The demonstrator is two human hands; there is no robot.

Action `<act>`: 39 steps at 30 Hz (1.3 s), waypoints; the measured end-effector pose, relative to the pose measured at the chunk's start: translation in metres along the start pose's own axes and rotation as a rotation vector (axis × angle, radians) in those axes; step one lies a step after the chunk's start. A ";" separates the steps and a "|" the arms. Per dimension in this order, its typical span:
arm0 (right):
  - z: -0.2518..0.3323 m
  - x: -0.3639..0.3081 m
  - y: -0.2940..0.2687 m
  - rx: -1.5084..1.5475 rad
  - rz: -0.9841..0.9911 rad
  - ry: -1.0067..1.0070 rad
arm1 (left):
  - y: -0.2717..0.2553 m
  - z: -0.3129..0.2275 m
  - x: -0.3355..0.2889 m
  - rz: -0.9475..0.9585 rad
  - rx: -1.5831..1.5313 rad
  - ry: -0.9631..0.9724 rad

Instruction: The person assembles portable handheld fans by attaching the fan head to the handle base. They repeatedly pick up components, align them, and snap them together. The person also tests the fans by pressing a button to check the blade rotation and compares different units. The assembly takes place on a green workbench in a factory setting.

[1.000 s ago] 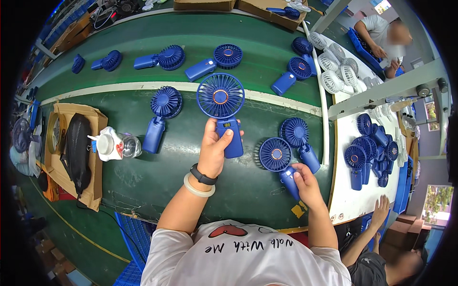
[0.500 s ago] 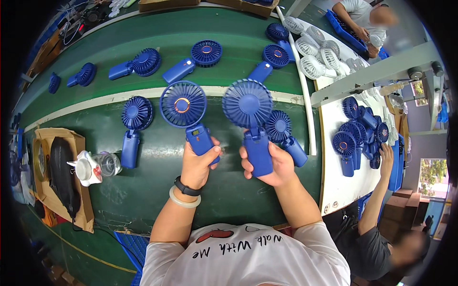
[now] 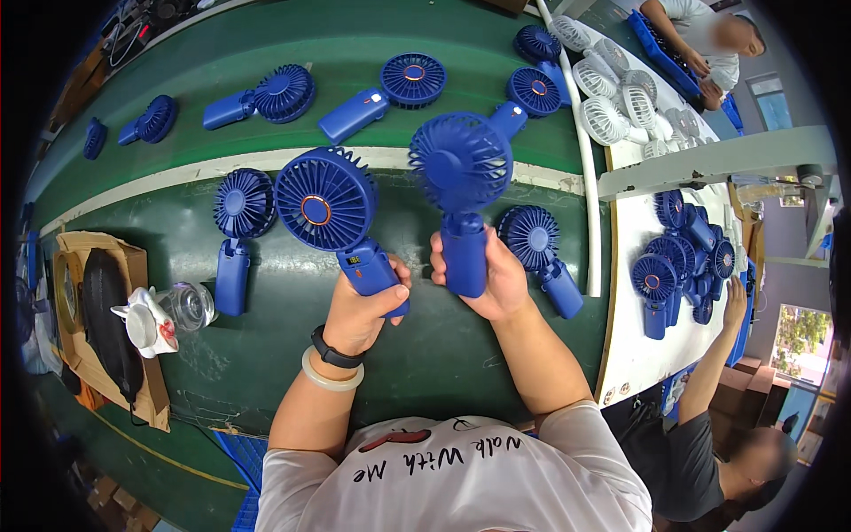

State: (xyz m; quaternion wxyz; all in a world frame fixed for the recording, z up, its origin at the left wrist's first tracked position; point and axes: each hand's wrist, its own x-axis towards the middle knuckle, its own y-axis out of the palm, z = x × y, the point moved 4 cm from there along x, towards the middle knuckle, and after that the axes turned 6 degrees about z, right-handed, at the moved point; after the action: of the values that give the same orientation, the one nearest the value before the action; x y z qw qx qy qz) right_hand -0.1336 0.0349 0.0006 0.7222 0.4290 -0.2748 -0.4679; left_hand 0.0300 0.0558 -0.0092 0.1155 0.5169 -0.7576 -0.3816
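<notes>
"Ringed fan (image 3: 332,217), where are you seeing it?"

"It's hovering over the green surface (image 3: 425,372), the left grip (image 3: 362,310) clamping its handle (image 3: 366,274)."

"And the right grip (image 3: 486,277)?"

"That's clamping another blue fan (image 3: 464,230), while 2 loose fans (image 3: 234,250) are lying farther out, 1 on each side."

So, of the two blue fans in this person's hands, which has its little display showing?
The orange-ringed fan in the left hand: a small display shows on its handle. The plain-hubbed fan in the right hand shows none.
</notes>
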 end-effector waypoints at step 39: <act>0.001 -0.005 -0.004 -0.471 -0.217 -0.036 | 0.014 -0.001 0.004 0.114 -0.066 0.022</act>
State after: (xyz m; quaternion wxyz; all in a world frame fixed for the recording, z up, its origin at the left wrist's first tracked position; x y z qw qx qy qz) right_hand -0.1386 0.0381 -0.0024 0.7428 0.2675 -0.1236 -0.6012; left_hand 0.0192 0.0542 -0.0003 0.1623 0.4729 -0.7715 -0.3934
